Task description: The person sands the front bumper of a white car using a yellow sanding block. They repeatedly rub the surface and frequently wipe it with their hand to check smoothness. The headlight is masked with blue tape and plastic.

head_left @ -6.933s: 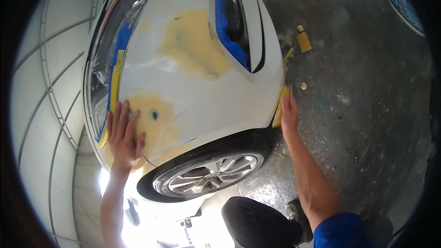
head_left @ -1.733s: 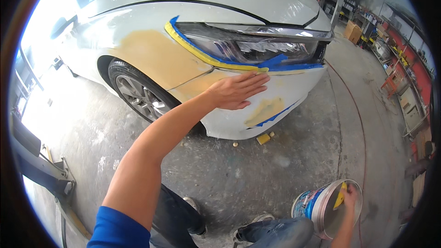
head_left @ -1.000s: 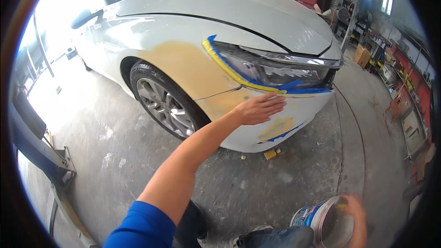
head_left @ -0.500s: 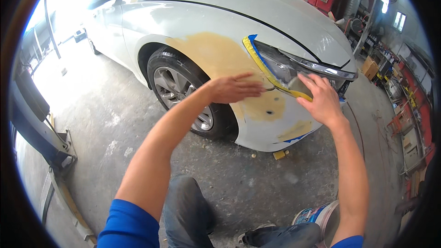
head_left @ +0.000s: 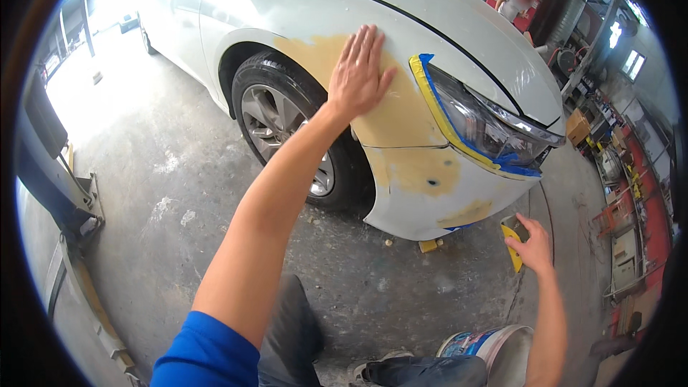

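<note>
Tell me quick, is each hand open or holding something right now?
Left hand: open, laid on the car's tan-patched front fender.
Right hand: closed on a yellow pad, held away from the car.

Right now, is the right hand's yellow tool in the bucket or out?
Out: the right hand holds the yellow tool; floor shows between it and the bucket.
</note>
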Tool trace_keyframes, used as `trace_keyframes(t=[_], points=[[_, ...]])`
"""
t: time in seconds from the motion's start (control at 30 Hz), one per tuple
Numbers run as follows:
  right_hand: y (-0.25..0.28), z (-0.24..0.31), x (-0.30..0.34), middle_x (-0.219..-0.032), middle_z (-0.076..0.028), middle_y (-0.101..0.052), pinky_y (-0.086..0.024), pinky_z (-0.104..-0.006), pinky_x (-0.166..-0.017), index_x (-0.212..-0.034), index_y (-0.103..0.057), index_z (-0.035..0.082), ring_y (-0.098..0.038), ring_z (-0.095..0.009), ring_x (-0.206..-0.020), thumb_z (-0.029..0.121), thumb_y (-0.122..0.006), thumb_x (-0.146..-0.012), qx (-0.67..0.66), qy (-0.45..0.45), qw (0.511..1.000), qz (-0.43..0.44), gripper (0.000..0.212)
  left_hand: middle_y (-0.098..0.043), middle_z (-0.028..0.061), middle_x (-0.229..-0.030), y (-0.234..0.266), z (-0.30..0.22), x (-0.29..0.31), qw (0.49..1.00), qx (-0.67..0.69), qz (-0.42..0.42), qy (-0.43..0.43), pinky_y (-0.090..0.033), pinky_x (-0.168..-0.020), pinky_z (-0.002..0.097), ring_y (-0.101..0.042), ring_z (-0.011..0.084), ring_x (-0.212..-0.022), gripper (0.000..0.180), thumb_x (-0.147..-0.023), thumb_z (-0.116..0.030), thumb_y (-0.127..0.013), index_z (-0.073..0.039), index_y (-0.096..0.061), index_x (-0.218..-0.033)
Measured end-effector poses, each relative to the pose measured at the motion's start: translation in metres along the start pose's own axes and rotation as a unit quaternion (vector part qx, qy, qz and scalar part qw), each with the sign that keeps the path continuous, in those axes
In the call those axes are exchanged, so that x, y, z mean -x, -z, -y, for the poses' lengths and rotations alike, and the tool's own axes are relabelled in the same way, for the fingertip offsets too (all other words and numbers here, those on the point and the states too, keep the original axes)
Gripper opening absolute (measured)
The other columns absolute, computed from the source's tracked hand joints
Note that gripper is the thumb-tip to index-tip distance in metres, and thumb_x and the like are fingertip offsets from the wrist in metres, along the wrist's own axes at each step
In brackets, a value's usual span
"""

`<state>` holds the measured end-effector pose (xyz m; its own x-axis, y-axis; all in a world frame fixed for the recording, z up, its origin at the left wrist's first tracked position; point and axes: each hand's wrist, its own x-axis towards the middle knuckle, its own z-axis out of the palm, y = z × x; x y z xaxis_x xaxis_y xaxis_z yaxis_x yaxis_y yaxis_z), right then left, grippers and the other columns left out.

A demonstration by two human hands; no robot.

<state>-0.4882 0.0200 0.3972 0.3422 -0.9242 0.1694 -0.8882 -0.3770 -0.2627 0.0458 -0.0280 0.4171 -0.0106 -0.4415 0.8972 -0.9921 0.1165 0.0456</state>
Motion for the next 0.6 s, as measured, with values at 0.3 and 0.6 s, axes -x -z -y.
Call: trace_keyframes(t=[0.3,0.6], points=[[-0.036,0.051,0.014,-0.134,-0.015,-0.068,-0.052,-0.0433,-0.104,-0.14,-0.067,0.01,-0.066,-0.035,-0.122,0.029,-0.089,-0.076,-0.014,0.034,0.998,0.043,0.07,-0.024,0.0301,-0.169,0.005,-0.035,0.04,1.0,-0.002,0.025,-0.008,-0.013,-0.132,0.0503,-0.018,0.0417,-0.161,0.078,-0.106,-0.043,-0.051,0.01,-0.03,-0.158],[-0.052,0.066,0.024,-0.129,-0.015,-0.071,-0.054,-0.0412,-0.101,-0.137,-0.068,0.01,-0.069,-0.034,-0.117,0.03,-0.09,-0.075,-0.061,0.046,0.995,0.069,0.069,-0.027,0.0288,-0.168,-0.018,-0.085,0.027,0.999,0.016,-0.007,0.041,-0.012,-0.132,0.0503,-0.019,0.0401,-0.161,0.08,-0.105,-0.046,-0.052,0.011,-0.031,-0.158]])
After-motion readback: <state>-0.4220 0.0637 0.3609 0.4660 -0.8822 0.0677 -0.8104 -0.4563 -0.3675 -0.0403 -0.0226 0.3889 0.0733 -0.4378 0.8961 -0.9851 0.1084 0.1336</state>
